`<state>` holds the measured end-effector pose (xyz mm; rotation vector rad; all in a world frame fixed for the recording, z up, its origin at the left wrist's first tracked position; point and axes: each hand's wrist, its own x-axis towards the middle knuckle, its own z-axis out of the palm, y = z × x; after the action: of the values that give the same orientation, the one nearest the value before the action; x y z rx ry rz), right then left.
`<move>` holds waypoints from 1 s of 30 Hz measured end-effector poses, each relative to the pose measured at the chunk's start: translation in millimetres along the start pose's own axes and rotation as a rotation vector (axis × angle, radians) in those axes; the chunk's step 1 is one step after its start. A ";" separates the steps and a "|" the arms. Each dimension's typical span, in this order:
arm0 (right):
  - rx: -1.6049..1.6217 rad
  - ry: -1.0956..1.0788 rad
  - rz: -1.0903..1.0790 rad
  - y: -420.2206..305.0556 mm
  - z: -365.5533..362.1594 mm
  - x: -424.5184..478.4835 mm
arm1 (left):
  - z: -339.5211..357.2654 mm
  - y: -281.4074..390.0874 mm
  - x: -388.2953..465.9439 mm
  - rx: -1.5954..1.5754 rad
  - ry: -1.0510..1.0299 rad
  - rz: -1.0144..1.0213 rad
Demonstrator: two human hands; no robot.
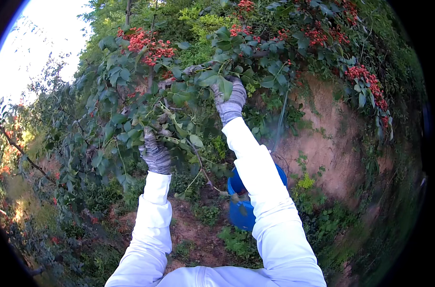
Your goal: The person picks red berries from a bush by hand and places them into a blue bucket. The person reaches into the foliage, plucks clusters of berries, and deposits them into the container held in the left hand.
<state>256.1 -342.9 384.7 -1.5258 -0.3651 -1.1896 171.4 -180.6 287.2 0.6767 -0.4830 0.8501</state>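
Observation:
Both my hands wear grey striped knit gloves and reach into a leafy shrub with red berry clusters. My left hand has its fingers curled around a leafy branch left of centre, with leaves covering part of them. Higher and to the right, my right hand is up among the leaves just below a thicker grey branch. Leaves hide its fingertips, so I cannot tell whether it grips anything. A large red berry cluster hangs above and left of my hands.
A blue bucket hangs or stands below my right forearm, partly hidden by it. More red berries droop at the right before a bare earth bank. A thin bare twig slants down between my arms. Low weeds grow on the soil.

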 end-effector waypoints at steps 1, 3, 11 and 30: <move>0.202 -0.005 0.035 -2.4 6.4 1.8 | 0.9 0.7 0.9 -0.008 0.001 -0.032; -0.087 0.024 -0.065 -9.0 12.8 4.6 | 1.6 2.4 1.4 -0.049 -0.028 -0.037; -0.264 -0.057 0.438 -28.7 18.2 28.7 | -7.9 5.8 11.1 0.036 -0.061 -0.103; -0.947 -0.478 0.226 215.2 -255.8 -213.4 | -3.1 -5.0 -0.8 0.088 -0.009 0.079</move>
<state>201.2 -562.3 58.8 -2.6061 0.1060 -0.8217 175.4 -181.2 282.8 0.7463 -0.4845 0.9471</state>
